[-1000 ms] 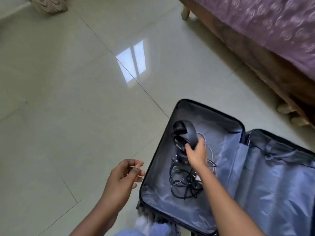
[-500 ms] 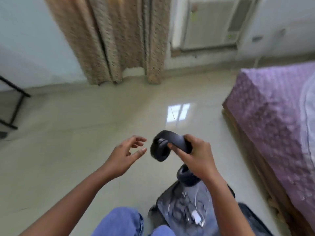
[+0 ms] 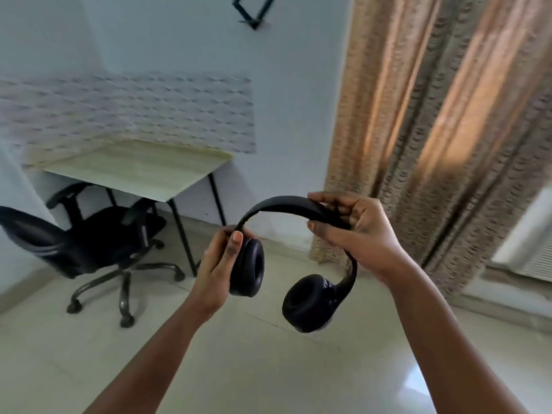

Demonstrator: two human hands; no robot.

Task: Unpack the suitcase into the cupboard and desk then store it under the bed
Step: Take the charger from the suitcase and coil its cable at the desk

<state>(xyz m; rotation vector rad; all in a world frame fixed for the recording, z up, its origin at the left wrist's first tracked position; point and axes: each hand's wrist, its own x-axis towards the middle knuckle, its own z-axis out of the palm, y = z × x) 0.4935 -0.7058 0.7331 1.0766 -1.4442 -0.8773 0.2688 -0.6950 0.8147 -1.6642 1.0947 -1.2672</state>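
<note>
Pale floor tiles and a bare desk [image 3: 134, 171] at ten o'clock frame our black headphones [image 3: 295, 258], held mid-air at centre. Our left hand [image 3: 219, 270] cups one earcup while our right hand [image 3: 355, 231] pinches the headband, likely steadying them for carrying to that desk.

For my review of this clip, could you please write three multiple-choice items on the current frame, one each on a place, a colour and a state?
1. Where is the office chair?
A. at the desk
B. behind the curtain
C. against the bed

2. What colour are the headphones?
A. white
B. black
C. red

3. How are the headphones held?
A. by both hands
B. by the right hand only
C. they lie on the floor

Key: 1 A, the chair stands at the desk's front edge. 2 B, band and cups are black. 3 A, the left hand grips one ear cup and the right hand the band.
</note>
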